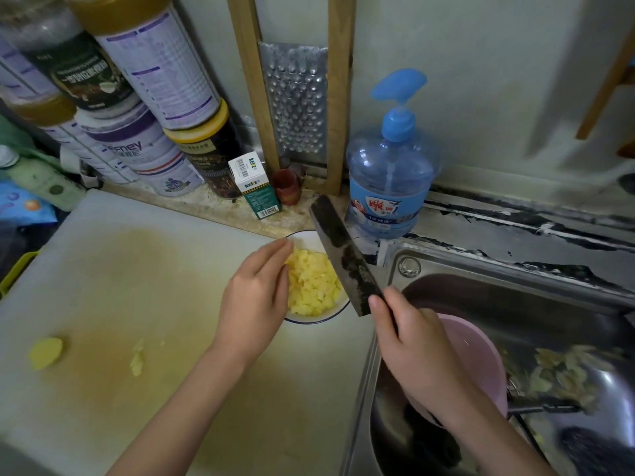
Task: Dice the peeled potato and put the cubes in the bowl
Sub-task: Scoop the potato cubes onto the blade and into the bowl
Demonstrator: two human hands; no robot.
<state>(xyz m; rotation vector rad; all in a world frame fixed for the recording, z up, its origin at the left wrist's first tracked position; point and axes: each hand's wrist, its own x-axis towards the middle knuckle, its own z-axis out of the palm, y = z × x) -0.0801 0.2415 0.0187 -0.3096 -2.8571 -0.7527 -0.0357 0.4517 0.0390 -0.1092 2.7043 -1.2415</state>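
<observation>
A white bowl with a dark rim stands at the right edge of the cutting board, filled with yellow potato cubes. My left hand reaches over the bowl's left side, its straight fingers touching the cubes. My right hand grips the handle of a dark cleaver, whose blade is raised and tilted over the bowl's right rim. One potato end piece lies at the board's left, and a few small bits lie near the board's middle.
A steel sink lies to the right with a pink basin and potato peels inside. A blue soap bottle, a grater, a small box and stacked cans line the back wall.
</observation>
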